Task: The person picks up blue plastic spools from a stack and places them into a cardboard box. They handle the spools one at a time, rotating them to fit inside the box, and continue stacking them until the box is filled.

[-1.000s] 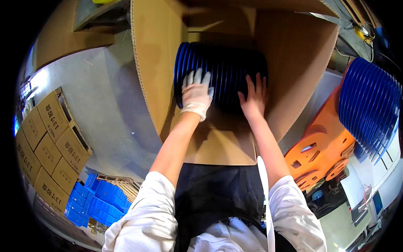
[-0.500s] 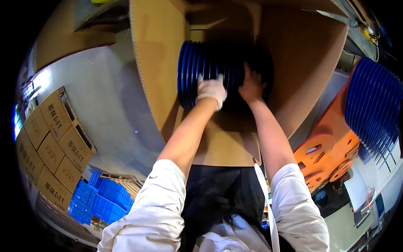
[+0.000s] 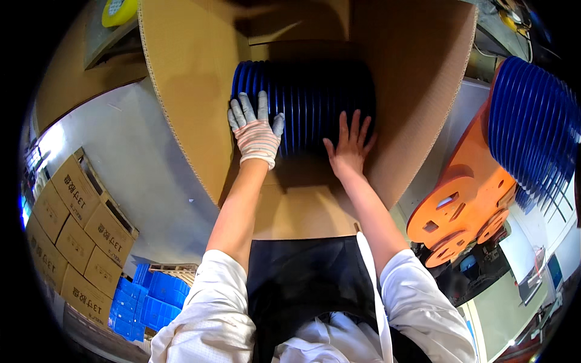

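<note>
A row of blue discs lies on edge, packed side by side, inside an open cardboard box in front of me. My left hand wears a striped, grey-fingered glove and rests with fingers spread on the left end of the row. Bare and likewise spread, my right hand is at the near right part of the discs. Neither hand is closed around anything. The box's shadow darkens the right half of the row and hides its far side.
Right of the box stands an orange machine frame with another row of blue discs. Stacked cartons are at the left, near blue plastic crates. A yellow round object sits at the upper left.
My left hand has gone from bent fingers mid-row to lying spread at the left end. My right hand has drawn slightly nearer, fingers apart. The whole view has shifted a little.
</note>
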### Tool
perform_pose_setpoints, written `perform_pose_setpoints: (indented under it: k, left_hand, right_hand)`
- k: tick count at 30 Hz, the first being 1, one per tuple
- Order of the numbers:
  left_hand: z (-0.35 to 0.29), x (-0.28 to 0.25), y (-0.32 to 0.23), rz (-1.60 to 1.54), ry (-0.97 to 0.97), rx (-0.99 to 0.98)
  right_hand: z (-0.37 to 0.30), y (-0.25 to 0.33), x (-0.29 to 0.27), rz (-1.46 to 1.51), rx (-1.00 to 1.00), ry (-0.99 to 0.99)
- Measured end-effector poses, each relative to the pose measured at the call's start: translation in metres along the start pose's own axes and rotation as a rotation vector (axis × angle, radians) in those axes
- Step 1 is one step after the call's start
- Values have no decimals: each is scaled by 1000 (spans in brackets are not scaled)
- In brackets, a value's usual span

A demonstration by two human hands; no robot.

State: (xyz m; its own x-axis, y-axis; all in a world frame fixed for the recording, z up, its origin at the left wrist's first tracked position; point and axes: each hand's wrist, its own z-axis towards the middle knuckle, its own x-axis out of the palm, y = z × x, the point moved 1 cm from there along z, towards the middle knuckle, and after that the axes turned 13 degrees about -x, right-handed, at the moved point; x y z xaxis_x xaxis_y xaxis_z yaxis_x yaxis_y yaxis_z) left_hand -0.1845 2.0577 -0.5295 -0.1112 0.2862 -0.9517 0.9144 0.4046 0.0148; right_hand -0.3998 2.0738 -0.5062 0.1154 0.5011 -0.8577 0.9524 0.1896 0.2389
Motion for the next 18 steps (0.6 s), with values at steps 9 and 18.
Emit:
perform_pose_setpoints:
  k: [9, 18]
  left_hand:
    - [-125, -36, 31, 63, 465, 1]
    - [-242, -158, 113, -156, 418, 14]
  right_hand:
    - [-52, -7, -20, 167, -105, -107]
    - [-212, 18, -132, 283, -66, 37]
